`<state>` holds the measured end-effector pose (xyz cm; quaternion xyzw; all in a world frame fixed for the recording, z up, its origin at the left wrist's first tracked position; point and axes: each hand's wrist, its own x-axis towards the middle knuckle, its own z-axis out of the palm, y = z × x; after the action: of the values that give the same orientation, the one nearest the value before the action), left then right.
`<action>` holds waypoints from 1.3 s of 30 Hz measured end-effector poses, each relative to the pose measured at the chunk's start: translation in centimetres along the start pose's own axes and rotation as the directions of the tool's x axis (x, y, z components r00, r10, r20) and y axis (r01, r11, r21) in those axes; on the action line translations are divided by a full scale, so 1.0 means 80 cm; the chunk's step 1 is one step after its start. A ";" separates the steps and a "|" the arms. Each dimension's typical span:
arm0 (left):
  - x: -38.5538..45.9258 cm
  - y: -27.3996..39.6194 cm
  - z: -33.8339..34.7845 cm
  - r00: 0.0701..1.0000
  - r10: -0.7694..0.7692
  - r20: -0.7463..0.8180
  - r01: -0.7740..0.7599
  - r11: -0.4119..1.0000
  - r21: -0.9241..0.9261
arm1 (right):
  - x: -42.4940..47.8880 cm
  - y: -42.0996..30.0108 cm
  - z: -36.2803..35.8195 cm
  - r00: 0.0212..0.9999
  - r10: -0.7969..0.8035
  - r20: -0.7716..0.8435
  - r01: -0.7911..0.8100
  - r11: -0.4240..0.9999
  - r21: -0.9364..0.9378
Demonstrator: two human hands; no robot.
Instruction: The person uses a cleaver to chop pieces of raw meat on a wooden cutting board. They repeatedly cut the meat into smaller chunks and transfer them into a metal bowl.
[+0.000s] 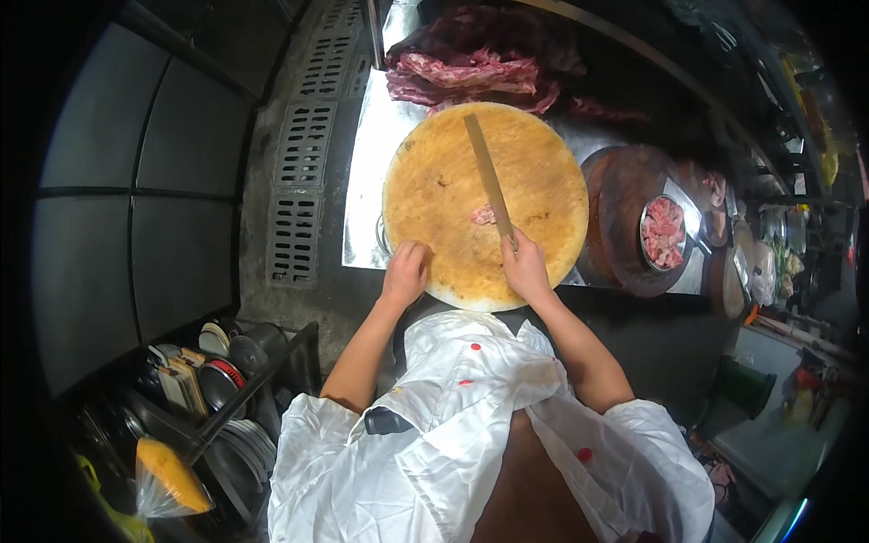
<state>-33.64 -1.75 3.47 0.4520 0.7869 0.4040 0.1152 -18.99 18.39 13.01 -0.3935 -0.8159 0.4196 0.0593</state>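
Note:
A thick round cutting board (434, 170), yellowed and scarred, lies in front of me on a shiny metal table. My right hand (528, 268) grips a cleaver (490, 178) by its handle. Its long blade reaches away from me across the board and is seen nearly edge-on. Close to the blade's left side, near the handle, sits a small pink piece of raw meat (483, 215). At the board's left front rim is my left hand (406, 270), fingers curled inward; whether anything is inside them is hidden.
Large raw meat slabs (475, 75) lie behind the board. Rightward, a metal bowl of cut meat (662, 233) rests on a second, darker round board (614, 224). A rack (254, 387) with plates and pans stands at lower left. Slotted drain covers (295, 237) line the floor.

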 end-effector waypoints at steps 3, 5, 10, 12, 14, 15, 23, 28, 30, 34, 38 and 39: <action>0.005 0.003 0.017 0.996 0.048 -0.078 -0.047 0.999 0.012 | 0.009 0.031 0.034 0.998 -0.043 -0.048 0.037 0.994 -0.106; 0.004 0.001 0.029 0.995 0.027 -0.100 -0.020 0.997 0.074 | 0.011 0.041 0.043 0.996 -0.058 -0.065 0.049 0.990 -0.131; 0.009 0.004 0.028 0.993 0.050 -0.104 -0.034 0.988 0.153 | 0.015 0.022 0.029 0.999 0.033 0.000 -0.033 0.991 -0.127; 0.009 0.003 0.028 0.992 0.063 -0.109 -0.048 0.989 0.141 | 0.011 0.005 0.020 0.997 0.074 0.001 -0.073 0.994 -0.086; 0.007 0.001 0.028 0.993 0.064 -0.103 -0.050 0.989 0.140 | 0.007 -0.015 0.009 0.997 0.074 -0.003 -0.074 0.996 -0.053; 0.007 0.001 0.029 0.993 0.061 -0.096 -0.047 0.989 0.142 | 0.004 -0.027 0.002 0.998 0.055 -0.011 -0.055 0.998 -0.044; 0.007 0.005 0.028 0.994 0.047 -0.099 -0.034 0.990 0.135 | -0.025 -0.108 -0.035 0.925 -0.308 -0.224 0.318 0.948 0.008; 0.012 0.006 0.026 0.996 0.050 -0.079 -0.039 0.989 0.140 | 0.014 0.003 0.037 0.999 0.041 0.013 -0.038 0.987 -0.155; 0.015 0.002 0.027 0.995 0.055 -0.084 -0.041 0.984 0.171 | 0.013 0.014 0.050 0.998 0.069 0.008 -0.065 0.976 -0.207; 0.008 0.001 0.031 0.994 0.068 -0.083 -0.052 0.982 0.182 | 0.005 0.012 0.060 0.998 0.059 0.000 -0.056 0.954 -0.295; 0.010 0.000 0.032 0.992 0.081 -0.096 -0.063 0.983 0.173 | 0.007 -0.005 0.036 0.995 0.078 0.064 -0.061 0.971 -0.231; 0.009 -0.001 0.031 0.992 0.081 -0.094 -0.064 0.983 0.172 | 0.004 -0.010 0.030 0.997 0.062 0.050 -0.050 0.976 -0.210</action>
<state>-32.70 0.15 1.94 0.4675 0.8060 0.3623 0.0218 -20.70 16.83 12.00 -0.4084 -0.8452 0.3443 -0.0172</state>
